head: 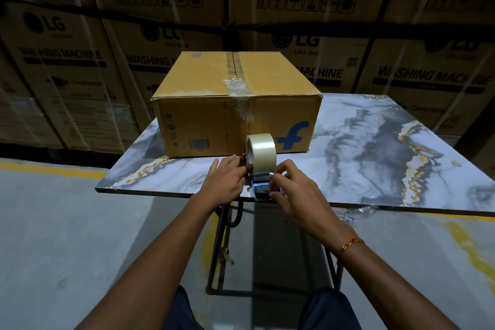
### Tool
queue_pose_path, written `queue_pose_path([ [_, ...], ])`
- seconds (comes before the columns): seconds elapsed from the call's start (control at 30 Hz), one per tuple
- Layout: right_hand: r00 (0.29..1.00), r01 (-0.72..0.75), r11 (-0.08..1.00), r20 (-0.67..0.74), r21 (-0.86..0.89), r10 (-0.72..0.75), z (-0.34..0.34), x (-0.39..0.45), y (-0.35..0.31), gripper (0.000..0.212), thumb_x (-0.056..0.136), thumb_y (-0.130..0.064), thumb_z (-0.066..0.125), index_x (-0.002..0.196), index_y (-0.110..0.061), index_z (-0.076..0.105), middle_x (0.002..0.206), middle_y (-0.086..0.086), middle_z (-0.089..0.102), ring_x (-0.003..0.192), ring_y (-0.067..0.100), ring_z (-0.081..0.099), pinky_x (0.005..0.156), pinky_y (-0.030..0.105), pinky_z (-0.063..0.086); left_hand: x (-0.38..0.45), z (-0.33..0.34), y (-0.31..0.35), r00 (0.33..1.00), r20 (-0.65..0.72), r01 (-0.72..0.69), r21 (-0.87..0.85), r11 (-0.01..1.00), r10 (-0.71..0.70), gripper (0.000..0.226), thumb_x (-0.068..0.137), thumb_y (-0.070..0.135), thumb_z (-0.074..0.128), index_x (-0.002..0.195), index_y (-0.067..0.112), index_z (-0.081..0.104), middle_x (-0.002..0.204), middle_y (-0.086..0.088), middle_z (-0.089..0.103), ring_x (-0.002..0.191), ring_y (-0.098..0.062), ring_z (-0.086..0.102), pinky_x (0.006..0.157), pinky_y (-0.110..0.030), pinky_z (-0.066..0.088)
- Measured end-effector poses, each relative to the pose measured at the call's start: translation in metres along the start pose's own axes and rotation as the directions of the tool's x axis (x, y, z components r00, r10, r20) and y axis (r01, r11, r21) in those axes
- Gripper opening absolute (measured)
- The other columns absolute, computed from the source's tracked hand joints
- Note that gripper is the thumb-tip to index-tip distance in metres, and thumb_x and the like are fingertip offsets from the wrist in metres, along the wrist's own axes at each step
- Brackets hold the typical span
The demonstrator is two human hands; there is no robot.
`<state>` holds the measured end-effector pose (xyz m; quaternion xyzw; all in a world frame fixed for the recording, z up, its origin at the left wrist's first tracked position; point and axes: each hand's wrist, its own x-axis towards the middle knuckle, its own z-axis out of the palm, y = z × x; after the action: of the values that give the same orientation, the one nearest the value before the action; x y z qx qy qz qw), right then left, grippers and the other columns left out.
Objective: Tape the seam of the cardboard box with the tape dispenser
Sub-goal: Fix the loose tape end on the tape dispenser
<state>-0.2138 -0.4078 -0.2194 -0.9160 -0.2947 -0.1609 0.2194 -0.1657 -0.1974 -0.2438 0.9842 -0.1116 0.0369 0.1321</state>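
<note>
Cardboard box (235,104) beyond tape dispenser (261,169) in both hands.

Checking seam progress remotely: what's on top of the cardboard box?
On the cardboard box, crinkled clear tape covers the near seam and runs down the front; farther back looks darker, unclear if taped. The inside is hidden.

Head camera looks down, close over table (375,142).

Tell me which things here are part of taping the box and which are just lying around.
For the job: cardboard box, tape dispenser, left hand, right hand.
Just there: marbled table, stacked washing machine cartons, plastic scrap.
</note>
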Motion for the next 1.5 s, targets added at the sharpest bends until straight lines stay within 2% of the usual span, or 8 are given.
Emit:
queue_pose_path([
  [0.17,1.000,0.025,0.999,-0.019,-0.027,-0.025,-0.006,-0.001,0.001,0.008,0.091,-0.024,0.070,0.090,-0.018,0.065,0.113,-0.005,0.050,0.095,0.016,0.052,0.069,0.032,0.052,-0.005,0.000,0.005,0.999,-0.032,-0.004,0.037,0.999,0.005,0.039,0.102,0.017,0.037,0.138,0.019,0.051,0.159,-0.004,0.033,0.152,-0.021,0.017,0.123,-0.052,0.011],
  [0.3,0.996,0.087,0.990,-0.010,-0.112,-0.089,-0.013,-0.012,0.009,0.006,0.091,-0.025,0.069,0.088,-0.019,0.067,0.110,-0.006,0.057,0.096,0.013,0.049,0.061,0.016,0.035,-0.005,-0.002,0.007,1.000,-0.005,0.004,0.053,0.999,-0.004,0.039,0.100,0.015,0.038,0.137,0.020,0.052,0.165,-0.003,0.022,0.154,-0.022,0.011,0.123,-0.054,0.010],
  [0.37,0.994,0.105,0.990,-0.021,-0.097,-0.107,-0.014,-0.021,0.013,0.004,0.090,-0.021,0.068,0.089,-0.020,0.065,0.108,-0.006,0.061,0.098,0.014,0.055,0.063,0.019,0.044,-0.005,-0.001,0.008,1.000,0.002,0.005,0.061,0.998,-0.005,0.040,0.100,0.015,0.038,0.137,0.021,0.052,0.166,-0.003,0.019,0.154,-0.022,0.010,0.123,-0.056,0.009],
  [0.53,0.993,0.117,0.993,-0.017,-0.030,-0.117,-0.015,-0.057,0.013,0.022,0.086,0.003,0.064,0.082,-0.018,0.056,0.101,-0.003,0.065,0.095,0.015,0.060,0.068,0.034,0.055,-0.001,-0.003,0.008,0.999,-0.017,0.035,0.073,0.997,-0.034,0.043,0.100,0.014,0.040,0.141,0.020,0.049,0.162,-0.005,0.030,0.153,-0.023,0.016,0.123,-0.054,0.015],
  [0.63,0.987,0.159,0.984,0.046,-0.079,-0.156,-0.023,-0.095,0.022,0.017,0.087,-0.004,0.060,0.086,-0.020,0.055,0.096,-0.005,0.061,0.085,0.014,0.056,0.067,0.034,0.051,0.007,-0.005,0.008,0.997,-0.026,0.069,0.103,0.992,-0.067,0.040,0.100,0.016,0.043,0.139,0.017,0.052,0.152,-0.010,0.044,0.148,-0.026,0.027,0.118,-0.048,0.027],
  [0.7,0.997,0.076,0.997,-0.028,-0.020,-0.077,-0.031,-0.103,0.033,0.005,0.093,-0.016,0.056,0.091,-0.021,0.056,0.093,-0.007,0.058,0.082,0.013,0.055,0.066,0.033,0.050,0.010,-0.004,0.007,0.997,-0.022,0.071,0.107,0.992,-0.069,0.038,0.100,0.018,0.043,0.137,0.015,0.054,0.146,-0.012,0.048,0.145,-0.028,0.030,0.115,-0.046,0.031],
  [0.97,0.991,0.066,0.998,-0.115,-0.007,-0.066,-0.004,-0.038,0.032,0.033,0.090,-0.028,0.072,0.119,-0.019,0.061,0.117,-0.001,0.059,0.103,0.020,0.057,0.073,0.036,0.056,0.010,0.001,0.001,0.998,-0.056,0.036,0.114,0.993,-0.030,0.040,0.101,0.019,0.041,0.138,0.015,0.054,0.146,-0.010,0.050,0.144,-0.028,0.033,0.115,-0.045,0.030],
  [1.5,0.975,0.159,0.981,-0.141,-0.113,-0.174,0.019,-0.006,0.033,0.027,0.089,-0.017,0.071,0.114,-0.017,0.061,0.132,0.005,0.049,0.100,0.023,0.059,0.054,0.033,0.057,0.010,0.004,-0.001,0.996,-0.082,0.027,0.083,0.996,-0.021,0.039,0.101,0.020,0.041,0.138,0.017,0.055,0.144,-0.009,0.052,0.143,-0.027,0.034,0.117,-0.045,0.029],
])
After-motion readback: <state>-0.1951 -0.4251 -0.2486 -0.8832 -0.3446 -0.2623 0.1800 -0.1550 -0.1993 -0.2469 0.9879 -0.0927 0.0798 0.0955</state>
